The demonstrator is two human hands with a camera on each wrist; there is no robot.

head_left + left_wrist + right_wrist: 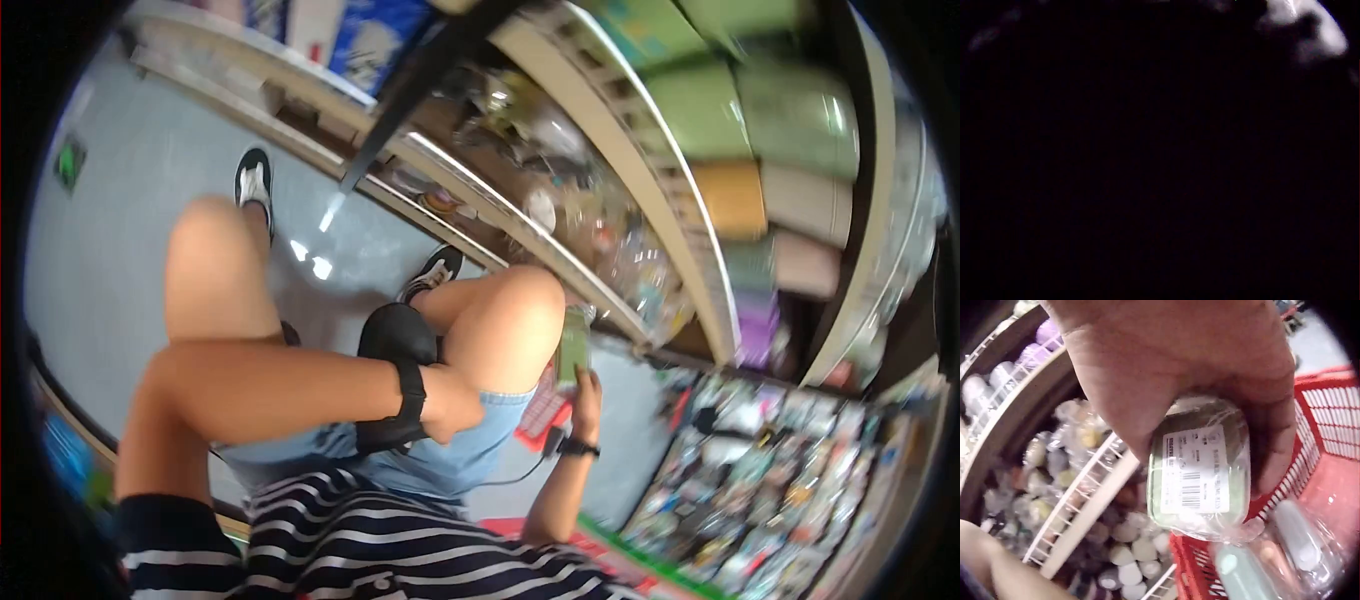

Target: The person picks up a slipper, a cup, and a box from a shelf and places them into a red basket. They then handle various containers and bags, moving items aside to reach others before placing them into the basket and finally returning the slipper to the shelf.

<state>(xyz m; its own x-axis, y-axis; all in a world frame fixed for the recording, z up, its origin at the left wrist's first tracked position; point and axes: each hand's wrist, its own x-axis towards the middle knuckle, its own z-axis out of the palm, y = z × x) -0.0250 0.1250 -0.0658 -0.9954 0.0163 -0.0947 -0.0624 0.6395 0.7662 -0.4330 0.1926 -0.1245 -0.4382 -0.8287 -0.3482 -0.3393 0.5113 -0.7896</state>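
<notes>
My right hand (1191,350) grips a green, rounded box (1235,450) wrapped in clear plastic, with a white barcode label facing the camera. In the head view the right hand (588,410) is beside the right knee, the green box (573,350) at its fingertips. Below the box in the right wrist view is a red basket (1180,565) holding several wrapped items, among them a mint one (1241,575) and a grey one (1297,534). My left hand (455,405) rests loosely on the right thigh, close to a black pouch (400,335). The left wrist view is almost wholly dark.
Curved shelves (640,110) stocked with green boxes (800,115) and wrapped goods rise in front and to the right. Another display (740,480) of small packaged goods stands at lower right. The person squats on a shiny grey floor (130,240). A cable (515,482) runs from the right wrist.
</notes>
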